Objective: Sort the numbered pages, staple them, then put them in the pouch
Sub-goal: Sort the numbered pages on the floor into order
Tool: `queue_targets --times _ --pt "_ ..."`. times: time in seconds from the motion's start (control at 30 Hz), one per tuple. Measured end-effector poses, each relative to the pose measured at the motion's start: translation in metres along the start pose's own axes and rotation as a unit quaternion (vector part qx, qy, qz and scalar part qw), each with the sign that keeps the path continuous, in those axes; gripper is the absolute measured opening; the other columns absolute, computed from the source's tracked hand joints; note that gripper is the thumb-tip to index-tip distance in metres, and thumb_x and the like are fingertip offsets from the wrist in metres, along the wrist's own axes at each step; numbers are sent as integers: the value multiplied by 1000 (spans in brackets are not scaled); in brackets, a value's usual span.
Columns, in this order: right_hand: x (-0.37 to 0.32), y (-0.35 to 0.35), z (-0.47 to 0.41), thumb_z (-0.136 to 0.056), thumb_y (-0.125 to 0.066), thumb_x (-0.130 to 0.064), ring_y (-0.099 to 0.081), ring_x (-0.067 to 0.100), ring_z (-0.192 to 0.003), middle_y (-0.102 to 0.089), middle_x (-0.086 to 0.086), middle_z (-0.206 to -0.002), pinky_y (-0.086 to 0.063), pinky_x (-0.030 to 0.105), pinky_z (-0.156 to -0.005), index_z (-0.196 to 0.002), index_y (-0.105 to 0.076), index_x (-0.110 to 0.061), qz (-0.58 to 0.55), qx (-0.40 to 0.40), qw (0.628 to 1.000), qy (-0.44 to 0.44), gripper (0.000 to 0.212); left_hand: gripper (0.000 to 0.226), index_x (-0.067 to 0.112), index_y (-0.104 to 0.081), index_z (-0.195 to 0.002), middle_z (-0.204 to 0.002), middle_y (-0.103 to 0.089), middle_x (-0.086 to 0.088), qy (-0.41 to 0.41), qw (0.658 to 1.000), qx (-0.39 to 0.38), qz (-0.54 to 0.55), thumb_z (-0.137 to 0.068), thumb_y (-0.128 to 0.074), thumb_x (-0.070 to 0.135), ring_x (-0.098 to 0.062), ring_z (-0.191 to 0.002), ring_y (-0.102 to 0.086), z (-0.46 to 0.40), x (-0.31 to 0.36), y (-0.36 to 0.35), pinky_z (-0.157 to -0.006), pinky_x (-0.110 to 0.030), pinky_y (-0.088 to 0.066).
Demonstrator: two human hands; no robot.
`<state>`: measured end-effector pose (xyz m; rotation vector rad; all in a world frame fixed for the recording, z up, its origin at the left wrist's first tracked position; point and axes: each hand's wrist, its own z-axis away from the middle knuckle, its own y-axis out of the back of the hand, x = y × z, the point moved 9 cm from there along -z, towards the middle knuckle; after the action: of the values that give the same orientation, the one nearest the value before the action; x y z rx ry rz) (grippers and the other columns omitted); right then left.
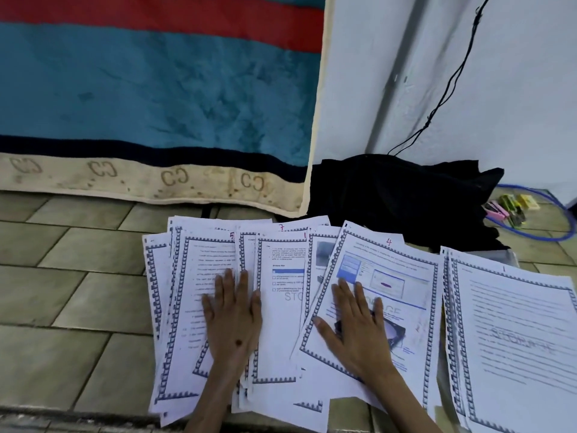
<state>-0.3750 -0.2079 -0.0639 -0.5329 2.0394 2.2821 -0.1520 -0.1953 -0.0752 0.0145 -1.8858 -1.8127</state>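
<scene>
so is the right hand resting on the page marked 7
No, the right hand lies flat on the page marked 4.

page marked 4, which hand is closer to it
Right. The right hand lies flat on the page marked 4, fingers spread; the left hand rests on other pages off to its left.

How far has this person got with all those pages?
Early on. One small stack, page 1 on top, already lies apart at the right. In hand: the left hand and right hand press flat on the fanned pages, the right on page 4. Left: finishing the order and stapling; what look like staplers sit untouched. I cannot surely spot the pouch.
</scene>
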Motion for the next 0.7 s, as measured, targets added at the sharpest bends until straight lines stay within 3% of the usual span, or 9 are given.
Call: queue_targets --times 0.1,0.17,0.3,0.4,0.47,0.53,0.57,0.63,0.7 --pt "-1 25 -6 -73 -2 -82 -18 27 -141 -27 3 -152 -18 43 -112 -129 -50 -23 -71 76 992 -70 94 82 30 -3 -148 -158 2 0 -2 1000 1 10 -74 15 61 -20 -146 6 -1 2 2 -116 -42 9" --pt "0 40 -16 -75 -12 -80 -38 29 -121 -45 7 -132 -35 41 -96 -114 -57 -18 -48 118 983 -129 86 83 29 -5 -148 -158 0 -1 -2 1000 2 4 -74 14 61 -20 -146 5 -1 2 3 -116 -43 8" --pt "-2 34 -35 -86 -41 -58 -39 29 -116 -44 9 -122 -37 40 -93 -122 -42 -11 14 27 978 -208 59 82 34 -15 -147 -157 -11 -4 -10 1000 12 2 -77 13 67 -24 -146 -5 -1 1 2 -116 -45 2" --pt "-3 36 -39 -90 -44 -33 -42 33 -114 -48 13 -118 -42 38 -84 -113 -48 -7 10 2 976 -218 35 84 33 -31 -143 -154 -25 -8 -22 1000 11 5 -81 13 69 -29 -144 -16 -1 6 6 -115 -50 -7" --pt "0 44 -40 -90 -43 -22 -50 33 -103 -56 14 -102 -41 33 -71 -92 -53 -7 -55 13 979 -198 17 78 34 -28 -144 -156 -19 -6 -20 999 -21 16 -81 3 69 -27 -146 -9 -1 6 6 -116 -49 -3" --pt "11 56 -37 -90 -45 -16 -52 25 -73 -53 10 -74 -33 29 -57 -69 -43 -10 -179 34 966 -186 22 65 33 -28 -144 -158 -10 -6 2 998 -45 45 -88 -18 64 -26 -147 0 -2 7 12 -116 -47 3" --pt "19 63 -33 -91 -45 -16 -47 21 -63 -49 6 -66 -29 29 -53 -67 -40 -10 -244 43 950 -190 25 57 27 -35 -142 -157 -13 -9 6 998 -31 55 -93 -34 55 -29 -146 -3 -2 9 19 -116 -49 -1" --pt "36 72 -25 -93 -42 -16 -40 17 -59 -46 3 -66 -28 29 -53 -72 -42 -8 -325 55 921 -207 23 42 14 -54 -129 -146 -38 -17 -14 996 49 71 -89 -58 27 -38 -137 -30 4 24 43 -110 -54 -25" --pt "53 74 -16 -95 -39 -15 -39 16 -61 -44 2 -70 -28 27 -55 -74 -42 -11 -375 51 894 -241 22 35 13 -56 -125 -133 -54 -12 -30 985 42 162 -90 -56 15 -30 -121 -50 12 47 50 -101 -44 -42"
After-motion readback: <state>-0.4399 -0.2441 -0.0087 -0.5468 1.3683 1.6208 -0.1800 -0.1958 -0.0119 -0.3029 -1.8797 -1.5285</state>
